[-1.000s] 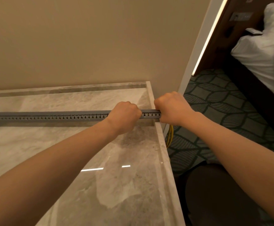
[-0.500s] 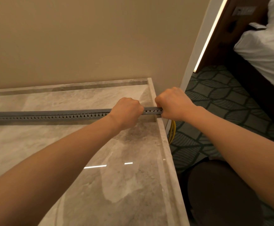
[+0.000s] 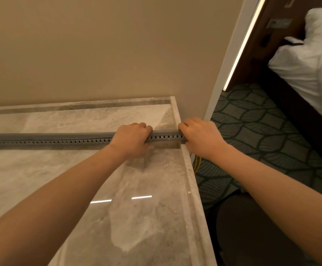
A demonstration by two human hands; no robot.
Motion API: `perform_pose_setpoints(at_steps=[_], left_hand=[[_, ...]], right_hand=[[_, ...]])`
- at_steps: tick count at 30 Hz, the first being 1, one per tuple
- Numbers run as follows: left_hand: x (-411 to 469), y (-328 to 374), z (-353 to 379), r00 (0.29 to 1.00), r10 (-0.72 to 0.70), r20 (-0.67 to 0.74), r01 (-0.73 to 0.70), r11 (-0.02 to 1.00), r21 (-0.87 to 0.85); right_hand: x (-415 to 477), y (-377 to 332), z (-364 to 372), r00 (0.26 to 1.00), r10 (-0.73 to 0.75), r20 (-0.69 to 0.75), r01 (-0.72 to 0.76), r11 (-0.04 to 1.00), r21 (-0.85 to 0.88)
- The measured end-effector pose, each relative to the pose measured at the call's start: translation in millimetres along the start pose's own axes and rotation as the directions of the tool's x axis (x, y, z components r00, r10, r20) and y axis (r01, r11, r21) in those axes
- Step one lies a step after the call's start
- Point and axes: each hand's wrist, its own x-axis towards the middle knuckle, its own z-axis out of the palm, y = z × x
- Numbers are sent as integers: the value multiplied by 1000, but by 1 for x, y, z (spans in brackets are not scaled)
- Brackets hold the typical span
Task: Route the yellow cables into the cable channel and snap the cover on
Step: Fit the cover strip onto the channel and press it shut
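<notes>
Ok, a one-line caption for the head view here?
The left hand and right hand grip the grey channel's right end on the marble counter; yellow cables hang below the edge.

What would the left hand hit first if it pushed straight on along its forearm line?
The left hand grips the cable channel, so that blocks it at once. Past it, likely the marble top's raised rim near the wall; depth is unclear.

- A glossy marble countertop (image 3: 137,217) meets a beige wall (image 3: 108,50).
- Right of it lies dark leaf-patterned carpet (image 3: 261,135).
- A bed with white bedding (image 3: 309,64) stands far right.
</notes>
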Motion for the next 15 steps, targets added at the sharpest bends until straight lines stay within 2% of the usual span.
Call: perform_pose_setpoints(at_steps=[3, 7, 12, 15], left_hand=[[-8, -23, 5, 997, -41, 69, 40, 999, 14], [-23, -59, 5, 986, -99, 137, 90, 993, 72], [-48, -115, 4, 944, -165, 285, 141, 985, 103], [-62, -143, 5, 912, -210, 353, 192, 978, 87]], right_hand=[[0, -2, 6, 998, -28, 50, 27, 999, 30], [-1, -1, 2, 999, -34, 36, 34, 999, 4], [-1, -1, -11, 994, -48, 102, 51, 998, -21], [9, -7, -22, 987, -90, 131, 83, 995, 63]])
